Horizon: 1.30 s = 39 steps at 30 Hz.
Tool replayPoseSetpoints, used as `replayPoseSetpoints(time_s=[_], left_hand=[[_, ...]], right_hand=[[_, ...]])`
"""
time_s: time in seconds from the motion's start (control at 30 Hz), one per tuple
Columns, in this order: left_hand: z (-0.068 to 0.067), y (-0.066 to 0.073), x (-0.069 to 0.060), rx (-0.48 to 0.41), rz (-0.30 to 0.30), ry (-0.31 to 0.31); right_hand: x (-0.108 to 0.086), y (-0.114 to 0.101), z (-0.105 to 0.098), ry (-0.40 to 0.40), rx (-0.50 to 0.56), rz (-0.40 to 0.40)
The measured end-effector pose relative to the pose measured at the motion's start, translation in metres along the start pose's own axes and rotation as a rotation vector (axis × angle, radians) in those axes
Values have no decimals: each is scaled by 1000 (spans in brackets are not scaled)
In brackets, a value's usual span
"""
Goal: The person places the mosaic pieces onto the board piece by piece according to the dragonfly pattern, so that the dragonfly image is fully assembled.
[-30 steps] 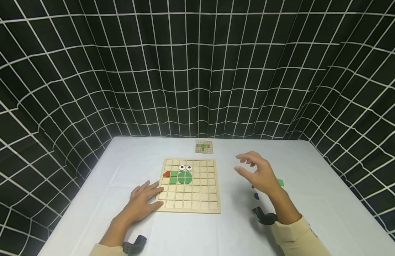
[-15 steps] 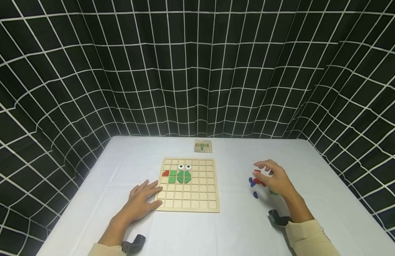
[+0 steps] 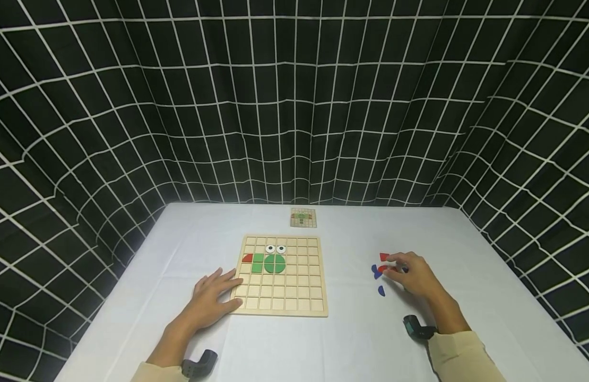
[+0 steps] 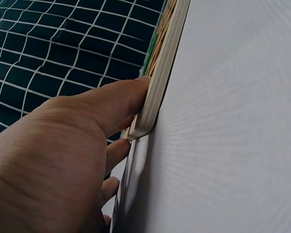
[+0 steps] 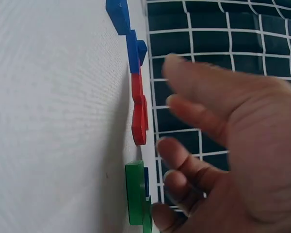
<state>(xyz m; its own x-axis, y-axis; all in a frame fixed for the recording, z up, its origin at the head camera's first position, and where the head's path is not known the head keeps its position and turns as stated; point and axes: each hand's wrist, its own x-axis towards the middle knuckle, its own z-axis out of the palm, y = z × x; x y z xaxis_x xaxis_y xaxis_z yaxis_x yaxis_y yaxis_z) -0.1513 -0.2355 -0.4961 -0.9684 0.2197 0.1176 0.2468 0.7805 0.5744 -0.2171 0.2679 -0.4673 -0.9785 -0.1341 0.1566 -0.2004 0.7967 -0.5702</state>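
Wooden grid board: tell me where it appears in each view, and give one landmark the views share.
Head: the wooden grid board lies at lower middle, the left hand on its left edge.
Left wrist: the wooden grid board is edge-on, slanting from the top edge to about the middle.
Right wrist: not in it.
Shared landmark: dark cloth with white grid lines, in all three.

A black, white-gridded curtain (image 3: 304,111) hangs in folds behind the table (image 3: 218,217) and along its left and right sides. A white cloth (image 3: 356,339) with faint creases covers the table.
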Motion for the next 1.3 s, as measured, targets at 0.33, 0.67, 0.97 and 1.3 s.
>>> replayPoseSetpoints(time_s=[0.33, 0.67, 0.97, 1.3], left_hand=[[-1, 2, -1, 6, 4, -7], [-2, 3, -1, 2, -1, -8], [1, 1, -1, -2, 6, -12], [1, -1, -1, -4, 10, -10]], right_hand=[[2, 4, 7, -38, -78, 64], [6, 3, 11, -15, -83, 64], [3, -7, -5, 6, -27, 159], [-4, -52, -24, 129, -44, 20]])
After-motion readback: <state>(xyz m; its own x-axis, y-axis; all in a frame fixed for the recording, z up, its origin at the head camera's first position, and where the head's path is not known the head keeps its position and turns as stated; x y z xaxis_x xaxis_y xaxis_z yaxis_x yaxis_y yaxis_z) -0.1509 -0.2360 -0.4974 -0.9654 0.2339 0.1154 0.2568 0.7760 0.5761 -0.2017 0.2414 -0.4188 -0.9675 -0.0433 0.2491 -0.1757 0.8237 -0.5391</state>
